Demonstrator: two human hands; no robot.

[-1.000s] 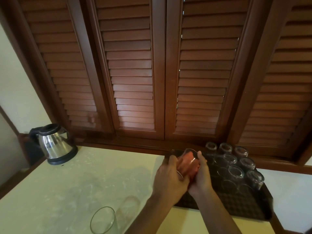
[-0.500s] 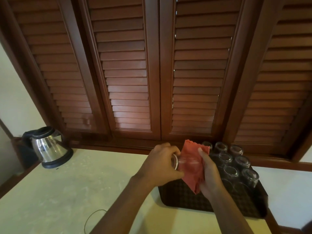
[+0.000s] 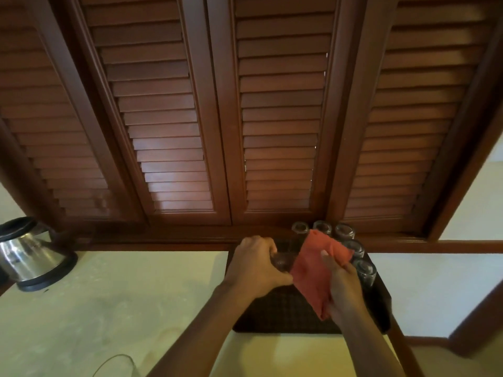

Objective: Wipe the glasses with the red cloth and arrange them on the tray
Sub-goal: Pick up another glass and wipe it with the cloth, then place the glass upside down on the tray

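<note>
Far left of the frame: steel kettle (image 3: 28,257) on its black base, standing on the pale counter (image 3: 114,295). Bottom left edge: rim of a glass (image 3: 114,361), mostly cut off by the frame. Left hand (image 3: 257,268), centre of frame, fingers curled round a glass (image 3: 283,261) held on its side above the tray; glass is dark and blurred, detail unclear. Red cloth (image 3: 313,273) just right of it, bunched against the held glass's end and draped down over the right hand (image 3: 343,287), which grips the cloth with thumb on top. Both hands sit over the dark tray (image 3: 280,311), lower centre-right. Upside-down glasses (image 3: 363,270) stand on the tray's far edge and right side, five visible, partly hidden behind the cloth. Brown louvred shutters (image 3: 245,104) fill the upper frame.
</note>
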